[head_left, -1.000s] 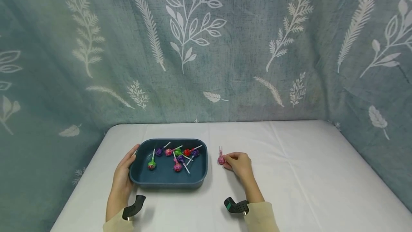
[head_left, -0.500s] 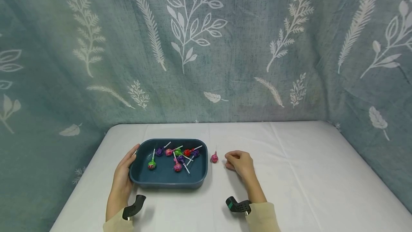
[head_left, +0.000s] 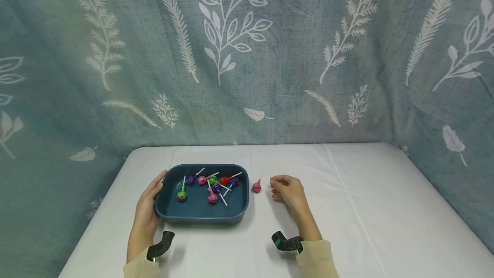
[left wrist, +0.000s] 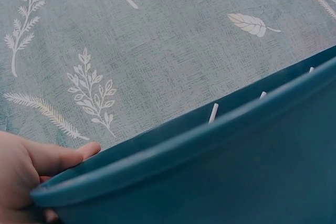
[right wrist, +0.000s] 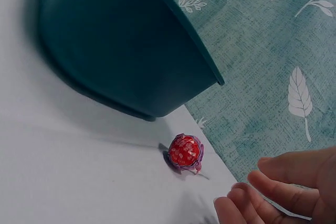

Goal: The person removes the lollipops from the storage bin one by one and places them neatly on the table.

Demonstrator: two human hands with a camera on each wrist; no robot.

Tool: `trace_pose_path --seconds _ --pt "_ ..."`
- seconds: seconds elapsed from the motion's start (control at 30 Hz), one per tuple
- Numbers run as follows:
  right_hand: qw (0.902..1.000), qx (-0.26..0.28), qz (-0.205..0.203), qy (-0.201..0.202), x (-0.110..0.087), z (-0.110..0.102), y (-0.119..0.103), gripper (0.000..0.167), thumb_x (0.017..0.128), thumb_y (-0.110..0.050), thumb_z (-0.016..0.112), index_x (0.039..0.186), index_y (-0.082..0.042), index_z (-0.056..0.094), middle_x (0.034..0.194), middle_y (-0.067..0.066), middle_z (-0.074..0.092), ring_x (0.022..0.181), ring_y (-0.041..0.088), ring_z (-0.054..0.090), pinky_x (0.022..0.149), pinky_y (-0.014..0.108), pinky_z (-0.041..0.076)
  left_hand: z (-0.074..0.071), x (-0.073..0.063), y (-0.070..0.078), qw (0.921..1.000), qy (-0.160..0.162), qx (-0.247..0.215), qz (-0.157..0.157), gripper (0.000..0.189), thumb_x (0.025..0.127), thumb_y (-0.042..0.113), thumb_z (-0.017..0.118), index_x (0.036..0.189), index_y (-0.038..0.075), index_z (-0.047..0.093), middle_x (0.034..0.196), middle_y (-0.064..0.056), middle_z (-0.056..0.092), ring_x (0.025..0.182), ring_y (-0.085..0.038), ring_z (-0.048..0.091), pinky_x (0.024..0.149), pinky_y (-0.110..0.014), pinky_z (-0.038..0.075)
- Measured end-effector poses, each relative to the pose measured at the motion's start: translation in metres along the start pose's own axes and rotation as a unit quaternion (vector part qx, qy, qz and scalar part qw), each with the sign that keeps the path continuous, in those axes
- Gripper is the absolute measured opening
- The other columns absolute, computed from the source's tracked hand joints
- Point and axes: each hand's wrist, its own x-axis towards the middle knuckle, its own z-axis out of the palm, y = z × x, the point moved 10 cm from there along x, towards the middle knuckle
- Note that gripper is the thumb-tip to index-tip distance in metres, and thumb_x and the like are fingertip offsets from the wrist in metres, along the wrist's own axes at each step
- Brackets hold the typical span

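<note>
At the left end of a dark blue plastic bin (head_left: 200, 219), my left hand (head_left: 147, 209) grips the wall. Its thumb (left wrist: 90, 149) lies over the rim and the other fingers are outside, mostly hidden. Inside the bin are several wrapped lollipops, among them a green one (head_left: 182, 194), a pink one (head_left: 212, 198) and a red one (head_left: 224, 180). A single pink-red lollipop (head_left: 256, 186) lies on the cloth just right of the bin, its stick pointing away. My right hand (head_left: 288, 190) is a short way right of that lollipop, apart from it, fingers loosely bent and holding nothing.
A white cloth (head_left: 366, 209) covers the table. Behind it hangs a blue-green curtain (head_left: 285, 55) with white leaf prints, which also runs down both sides. Black wrist mounts sit on both forearms.
A second ago my right fingers touched the loose lollipop. It moved left, closer to the bin, and the right hand then drew slightly right, away from it. The left hand stayed put.
</note>
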Motion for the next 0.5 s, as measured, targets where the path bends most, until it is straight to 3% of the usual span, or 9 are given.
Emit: trace_pose_path --seconds 0.3,0.5 --pt "0.9991 0.016 -0.030 -0.024 -0.006 0.009 -0.014 0.025 0.092 -0.007 0.065 0.109 0.010 0.065 0.094 0.015 0.067 0.078 0.020 0.064 0.068 0.032 0.056 -0.001 0.000 -0.001 1.0000 0.004 0.004 -0.001 0.041 0.105 0.025 0.041 0.146 0.023 0.045 0.156 0.010 0.028 0.143 -0.009 0.018 0.114 -0.035 0.018" --pt "0.9958 0.056 -0.047 -0.054 -0.015 0.021 -0.031 0.022 0.092 -0.007 0.065 0.108 0.008 0.067 0.102 0.024 0.065 0.085 0.030 0.065 0.072 0.036 0.056 -0.001 0.001 0.000 0.9999 0.005 -0.009 -0.001 0.041 0.105 0.024 0.042 0.146 0.022 0.046 0.155 0.009 0.029 0.143 -0.009 0.019 0.113 -0.034 0.020"
